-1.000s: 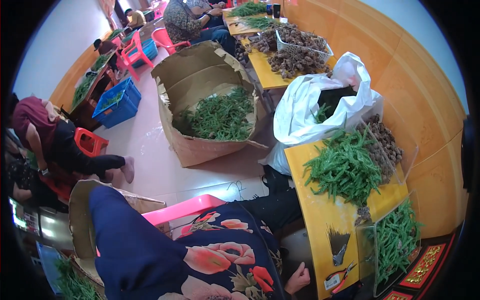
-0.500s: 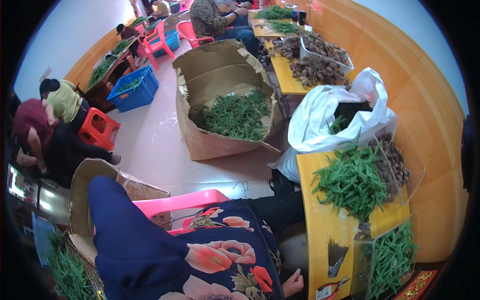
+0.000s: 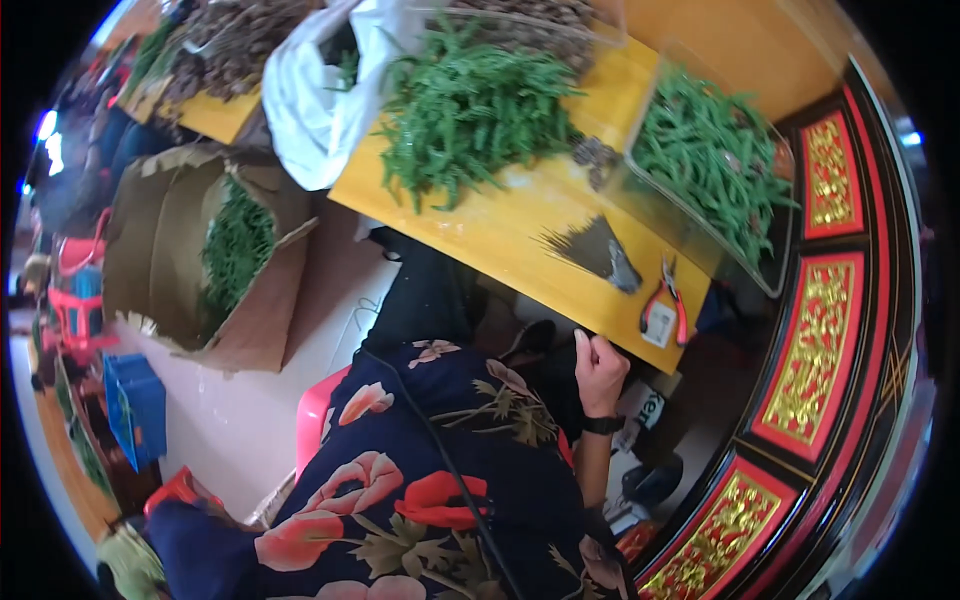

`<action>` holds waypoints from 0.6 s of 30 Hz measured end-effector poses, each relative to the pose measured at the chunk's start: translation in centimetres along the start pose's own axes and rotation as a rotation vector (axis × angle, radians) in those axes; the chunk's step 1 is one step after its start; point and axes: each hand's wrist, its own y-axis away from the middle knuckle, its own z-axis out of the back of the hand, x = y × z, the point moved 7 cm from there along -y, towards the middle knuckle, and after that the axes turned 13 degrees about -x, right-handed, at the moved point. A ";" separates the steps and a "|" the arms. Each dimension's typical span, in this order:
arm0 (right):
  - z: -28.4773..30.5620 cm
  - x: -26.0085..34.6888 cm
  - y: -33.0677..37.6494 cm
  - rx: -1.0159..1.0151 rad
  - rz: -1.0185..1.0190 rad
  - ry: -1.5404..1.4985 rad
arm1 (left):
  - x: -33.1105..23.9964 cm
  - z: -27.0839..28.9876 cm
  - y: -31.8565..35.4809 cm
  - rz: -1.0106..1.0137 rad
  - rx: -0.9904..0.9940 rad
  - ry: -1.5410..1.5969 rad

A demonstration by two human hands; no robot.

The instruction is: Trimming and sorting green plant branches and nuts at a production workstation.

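My right hand [image 3: 600,374] is curled closed by the near edge of the yellow table [image 3: 460,240]; nothing shows in it. A dark band circles its wrist. My left hand is out of view, its dark blue sleeve [image 3: 205,550] reaching off at the lower left. Closest to the right hand on the tabletop are red-handled pliers [image 3: 682,312] over a small white label. Beside them lies a fanned bundle of thin dark wires [image 3: 600,248]. Farther back is a heap of green needle-leaved sprigs [image 3: 470,115], with a small brown clump [image 3: 596,160] beside it.
A clear plastic bin [image 3: 640,180] of green sprigs stands at the table's right. White sack [image 3: 310,110] and open carton [image 3: 150,250] of greenery lie left. A blue crate [image 3: 135,405] is farther off. Carved red-and-gold panels [image 3: 805,350] line the right side.
The view has swung right and down toward the table. My right hand, barely seen before at the lower edge, now shows with its wrist, raised beside the table edge.
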 end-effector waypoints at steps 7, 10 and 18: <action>-0.9 2.9 -6.6 -0.060 0.113 -0.023 | -0.9 0.8 0.9 -0.201 0.143 0.151; -2.9 3.5 -8.4 0.005 0.246 0.146 | -2.6 6.3 -0.8 -0.175 0.238 -0.072; -5.3 4.6 -9.6 0.135 0.283 0.168 | -15.1 16.3 -7.9 -0.107 0.093 -2.436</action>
